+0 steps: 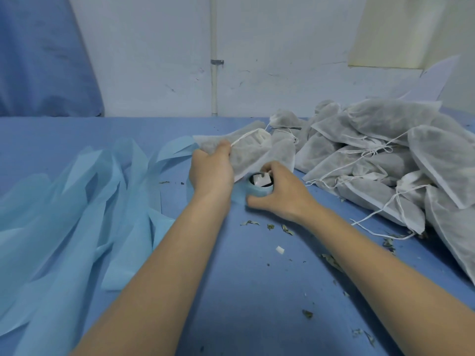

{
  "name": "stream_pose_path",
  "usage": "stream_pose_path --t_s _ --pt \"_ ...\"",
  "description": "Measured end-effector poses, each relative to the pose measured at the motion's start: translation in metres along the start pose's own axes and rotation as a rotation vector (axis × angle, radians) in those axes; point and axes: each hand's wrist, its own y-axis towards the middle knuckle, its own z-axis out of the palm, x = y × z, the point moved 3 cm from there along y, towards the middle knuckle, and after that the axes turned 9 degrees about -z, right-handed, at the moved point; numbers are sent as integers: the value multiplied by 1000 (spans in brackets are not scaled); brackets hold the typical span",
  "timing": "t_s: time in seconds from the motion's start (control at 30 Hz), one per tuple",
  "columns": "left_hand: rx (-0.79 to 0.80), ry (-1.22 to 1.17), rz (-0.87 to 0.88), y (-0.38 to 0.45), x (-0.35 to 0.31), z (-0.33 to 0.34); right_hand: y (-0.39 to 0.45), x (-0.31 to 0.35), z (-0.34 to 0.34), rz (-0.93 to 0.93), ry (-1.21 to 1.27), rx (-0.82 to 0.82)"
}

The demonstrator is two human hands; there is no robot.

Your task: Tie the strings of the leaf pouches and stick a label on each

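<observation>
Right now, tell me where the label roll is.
The label roll sits mid-table in the head view, gripped by the right hand, just beside the pouch held by the left hand.

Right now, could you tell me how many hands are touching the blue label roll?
1: the right hand grips the blue label roll. The left hand holds a leaf pouch just behind it.
</observation>
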Motion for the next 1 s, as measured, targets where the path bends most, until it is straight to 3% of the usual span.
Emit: stream_pose_path --t_s 0.2,0.33,0.4,0.67,1.0 --pt "-7 224 84 -6 15 13 -9 11 -7 -133 180 -86" --pt "-41 230 85 -3 14 8 -21 -2 -17 105 326 8" --pt "-43 225 79 -2 14 8 -27 -8 -22 138 364 0" --pt "-55 242 99 -3 16 9 -35 -7 -16 70 251 -220" --pt "-67 263 102 -5 17 11 -40 -5 -17 112 242 -342"
